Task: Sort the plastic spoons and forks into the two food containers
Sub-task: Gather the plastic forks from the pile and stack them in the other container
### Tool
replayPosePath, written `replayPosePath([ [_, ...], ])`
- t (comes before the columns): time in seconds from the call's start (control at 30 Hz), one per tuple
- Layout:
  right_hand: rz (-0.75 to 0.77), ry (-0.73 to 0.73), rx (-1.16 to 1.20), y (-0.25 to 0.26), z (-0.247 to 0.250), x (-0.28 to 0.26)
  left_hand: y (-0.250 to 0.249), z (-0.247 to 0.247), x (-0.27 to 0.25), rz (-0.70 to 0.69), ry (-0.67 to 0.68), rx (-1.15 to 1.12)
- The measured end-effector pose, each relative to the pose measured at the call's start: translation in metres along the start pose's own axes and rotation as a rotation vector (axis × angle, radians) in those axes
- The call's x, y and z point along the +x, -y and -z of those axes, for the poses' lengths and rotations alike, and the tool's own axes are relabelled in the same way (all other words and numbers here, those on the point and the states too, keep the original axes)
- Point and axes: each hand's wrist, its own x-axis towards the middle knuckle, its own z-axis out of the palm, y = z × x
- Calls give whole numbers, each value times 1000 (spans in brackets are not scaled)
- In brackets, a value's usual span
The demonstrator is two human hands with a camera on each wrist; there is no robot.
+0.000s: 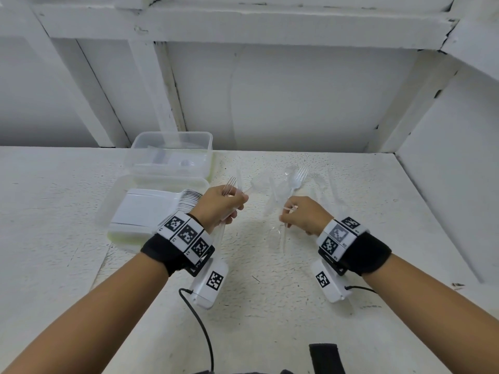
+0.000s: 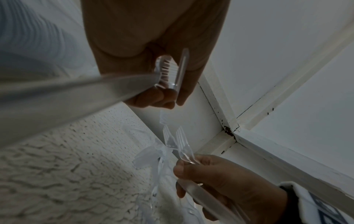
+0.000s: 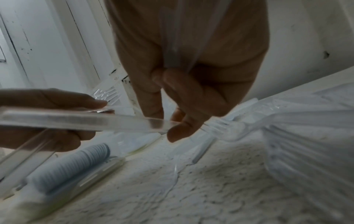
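My left hand [image 1: 233, 202] grips a small bundle of clear plastic forks [image 1: 231, 186], tines up, just right of the near food container [image 1: 118, 211]. My right hand [image 1: 290, 211] pinches more clear forks [image 1: 298, 175] by their handles, tines pointing away. The hands are a short way apart above the table. In the left wrist view the left-hand forks [image 2: 168, 71] lie against the palm, and the right hand [image 2: 220, 181] holds its forks [image 2: 178, 139] below. Stacked white spoons [image 1: 190, 197] fill the near container. The far container [image 1: 205, 141] is clear; what lies in it is hard to tell.
A loose pile of clear cutlery [image 1: 318, 184] lies on the rough white table [image 1: 270, 292] behind the right hand. White walls and beams close the back and right side. A black cable [image 1: 199, 319] trails from the left wrist camera.
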Motion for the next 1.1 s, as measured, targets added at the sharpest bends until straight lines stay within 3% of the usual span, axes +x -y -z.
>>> replayPosePath([
  [0.27, 42, 32, 241, 8, 1, -14, 2, 9, -12, -53, 32, -102],
  [0.5, 186, -258, 544, 21, 4, -27, 2, 11, -28, -75, 145, -327],
  [0.73, 281, -373, 618, 42, -6, -28, 8, 6, -40, -114, 219, -238],
  [0.83, 258, -411, 613, 45, -9, -27, 14, 7, -40, -104, 178, -184],
  [0.97, 312, -478, 529, 46, -2, -27, 13, 10, -37, 3, 70, -294],
  [1.1, 416, -368, 381, 52, 3, -33, 8, 12, -36, 67, 74, -434],
])
